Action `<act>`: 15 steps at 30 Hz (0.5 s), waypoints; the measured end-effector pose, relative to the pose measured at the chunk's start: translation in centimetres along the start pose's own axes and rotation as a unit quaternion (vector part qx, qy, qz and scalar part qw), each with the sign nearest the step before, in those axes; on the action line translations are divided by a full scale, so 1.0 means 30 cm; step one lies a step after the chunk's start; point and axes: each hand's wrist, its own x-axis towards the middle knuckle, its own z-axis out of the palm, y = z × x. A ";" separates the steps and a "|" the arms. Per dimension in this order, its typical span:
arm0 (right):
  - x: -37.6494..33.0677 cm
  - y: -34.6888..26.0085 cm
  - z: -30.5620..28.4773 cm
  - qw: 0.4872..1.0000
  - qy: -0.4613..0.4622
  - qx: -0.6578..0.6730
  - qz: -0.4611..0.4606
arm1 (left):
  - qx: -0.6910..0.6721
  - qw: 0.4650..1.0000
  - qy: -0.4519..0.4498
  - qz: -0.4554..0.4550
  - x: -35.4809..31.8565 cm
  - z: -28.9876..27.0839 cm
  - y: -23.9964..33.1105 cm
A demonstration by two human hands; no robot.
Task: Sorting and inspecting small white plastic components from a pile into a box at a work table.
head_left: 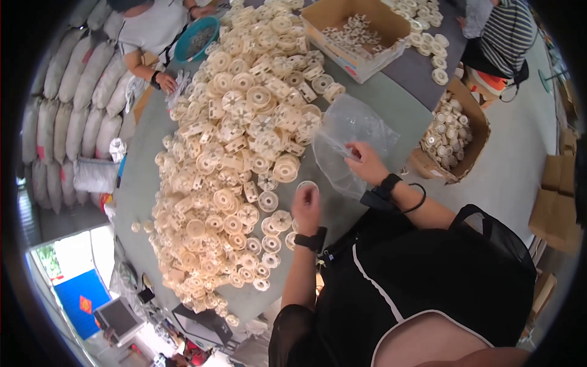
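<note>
My left hand [306, 207] holds a small cream plastic wheel part [306, 185] by its rim, just off the near edge of a big pile of cream plastic wheels and hubs [238, 140] on the grey table [379, 104]. My right hand [367, 162] grips the edge of a clear plastic bag [348, 131] that stands open on the table to the right of the pile. Both wrists wear black bands.
An open cardboard box [358, 33] with more parts sits at the far side, another box [455, 131] of parts stands off the table's right edge. A person in white [150, 37] works at the far left by a blue basin [195, 38]; another in stripes [504, 37] sits far right. White sacks [73, 98] line the left.
</note>
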 end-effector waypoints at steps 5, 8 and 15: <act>-0.003 -0.049 0.045 0.973 0.016 -0.178 -0.146 | 0.369 0.919 0.136 -0.004 -0.021 -0.247 -0.159; -0.019 -0.093 0.056 0.959 0.070 -0.197 -0.193 | 0.461 0.878 0.105 -0.076 -0.062 -0.290 -0.128; -0.097 -0.144 0.175 0.949 -0.121 -0.096 -0.273 | 0.350 0.931 0.029 -0.097 -0.128 -0.335 -0.233</act>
